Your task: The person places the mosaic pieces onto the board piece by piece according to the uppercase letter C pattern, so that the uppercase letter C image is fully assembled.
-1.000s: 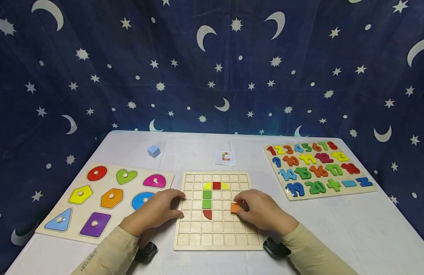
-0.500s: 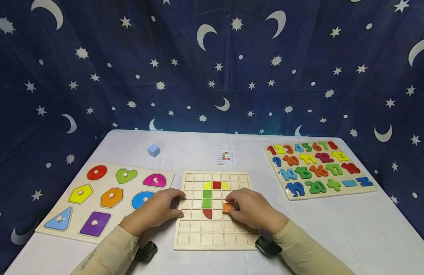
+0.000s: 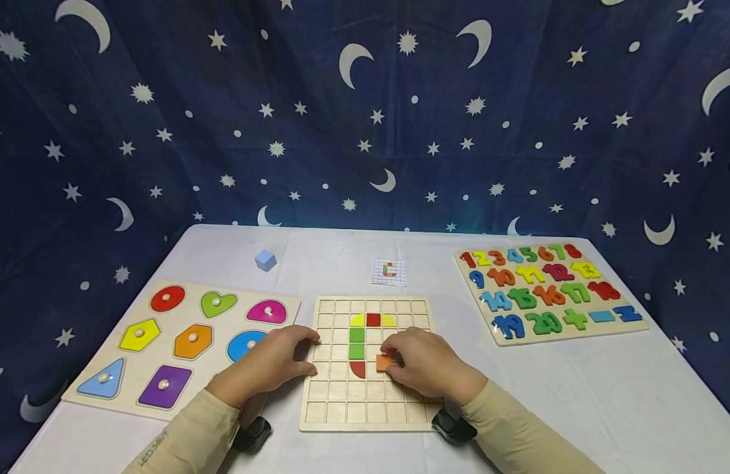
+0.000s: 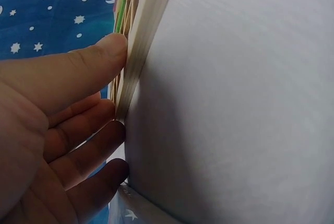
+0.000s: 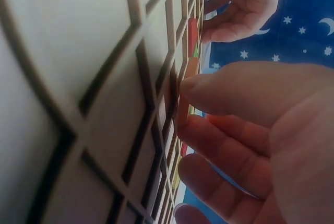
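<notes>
A wooden grid board (image 3: 335, 411) lies in the middle of the table in the head view. My right hand (image 3: 430, 362) pinches an orange square tile (image 3: 383, 363) between thumb and fingers, low over the board's cells. In the right wrist view the orange tile (image 5: 183, 101) is seen edge-on at the fingertips. My left hand (image 3: 270, 362) touches the board's left edge with thumb and fingers apart. The board holds a red square tile (image 3: 373, 320), green square tiles (image 3: 357, 343), yellow rounded tiles (image 3: 357, 320) and a red rounded tile (image 3: 357, 369).
Behind the board lies a small printed pattern card (image 3: 389, 271). A light blue cube (image 3: 265, 260) sits at the back left. A shape puzzle with knobs (image 3: 128, 309) lies partly under the left arm, and a number puzzle (image 3: 578, 336) stands to the right.
My right hand has moved left across the board with the orange tile, nearing the red rounded tile. The left hand has stayed at the board's edge.
</notes>
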Demonstrator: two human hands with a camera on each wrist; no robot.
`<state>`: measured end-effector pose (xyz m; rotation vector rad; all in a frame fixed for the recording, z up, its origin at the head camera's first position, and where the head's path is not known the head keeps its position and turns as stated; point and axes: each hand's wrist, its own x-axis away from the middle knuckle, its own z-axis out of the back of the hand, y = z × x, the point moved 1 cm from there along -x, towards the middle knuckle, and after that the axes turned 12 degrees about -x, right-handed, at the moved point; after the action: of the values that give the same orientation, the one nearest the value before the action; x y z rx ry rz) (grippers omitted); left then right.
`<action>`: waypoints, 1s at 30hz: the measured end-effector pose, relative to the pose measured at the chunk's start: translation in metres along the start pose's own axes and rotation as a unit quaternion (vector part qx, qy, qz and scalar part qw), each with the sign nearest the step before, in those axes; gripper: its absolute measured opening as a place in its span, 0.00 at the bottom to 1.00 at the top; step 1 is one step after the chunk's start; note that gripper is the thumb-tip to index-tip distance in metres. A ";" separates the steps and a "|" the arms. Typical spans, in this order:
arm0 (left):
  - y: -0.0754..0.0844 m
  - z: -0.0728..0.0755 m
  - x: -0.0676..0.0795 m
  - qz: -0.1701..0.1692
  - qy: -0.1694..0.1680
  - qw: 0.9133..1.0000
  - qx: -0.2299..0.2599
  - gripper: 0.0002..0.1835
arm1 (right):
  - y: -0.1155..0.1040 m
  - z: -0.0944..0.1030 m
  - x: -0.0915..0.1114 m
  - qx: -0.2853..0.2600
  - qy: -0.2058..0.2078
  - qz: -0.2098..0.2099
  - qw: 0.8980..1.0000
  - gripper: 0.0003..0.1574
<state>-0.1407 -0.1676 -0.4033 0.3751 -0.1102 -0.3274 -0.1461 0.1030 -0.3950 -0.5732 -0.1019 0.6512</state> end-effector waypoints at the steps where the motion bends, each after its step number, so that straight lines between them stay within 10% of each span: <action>1: 0.000 0.001 0.000 0.000 0.000 1.000 0.001 0.24 | 0.000 0.000 0.000 0.000 -0.002 -0.001 1.000 0.12; 30: 0.000 -0.002 0.000 0.013 -0.003 1.000 -0.002 0.25 | -0.007 -0.006 0.000 0.016 0.002 0.036 0.999 0.10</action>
<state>-0.1405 -0.1666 -0.4045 0.3685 -0.1198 -0.3024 -0.1407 0.0956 -0.3967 -0.5494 -0.0672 0.7196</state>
